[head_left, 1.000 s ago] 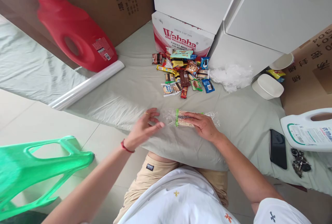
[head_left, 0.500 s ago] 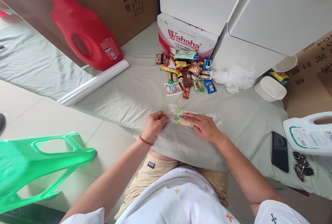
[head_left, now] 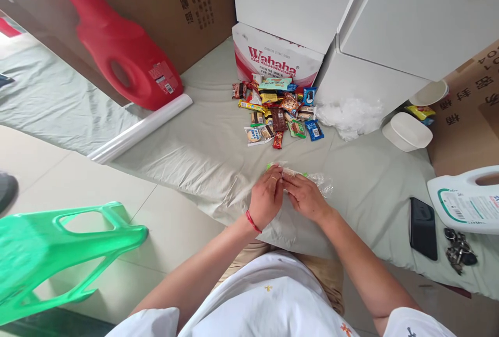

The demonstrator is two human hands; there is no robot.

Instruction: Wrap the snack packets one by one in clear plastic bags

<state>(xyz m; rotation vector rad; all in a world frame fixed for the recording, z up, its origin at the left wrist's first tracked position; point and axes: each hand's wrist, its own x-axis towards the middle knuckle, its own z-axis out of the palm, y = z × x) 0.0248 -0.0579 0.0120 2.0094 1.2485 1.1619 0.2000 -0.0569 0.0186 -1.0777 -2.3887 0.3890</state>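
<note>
On the bed-like surface covered with a pale green sheet (head_left: 362,186) lies a clear plastic pack (head_left: 317,180) with green edging and something pale inside. Much of it is hidden under my fingers. My left hand (head_left: 268,196), with a red cord bracelet and a ring, is folded over the pack's left part. My right hand (head_left: 306,196) presses on its middle, fingers bent together, the two hands' fingertips meeting. The pack's crinkled clear end sticks out beyond my right hand. Farther back is a pile of small wrapped snacks (head_left: 278,113).
Behind the snacks stands a Wahaba box (head_left: 268,56). A red jug (head_left: 125,56) and a clear film roll (head_left: 144,126) lie left. Crumpled plastic (head_left: 351,118), a white tub (head_left: 407,131), a phone (head_left: 423,228), keys (head_left: 460,251) and a white bottle (head_left: 463,199) are right. A green stool (head_left: 74,248) stands lower left.
My left hand has moved right from the pack's loose left end onto the pack, beside my right hand. The left end is now covered. My right hand has stayed nearly in place.
</note>
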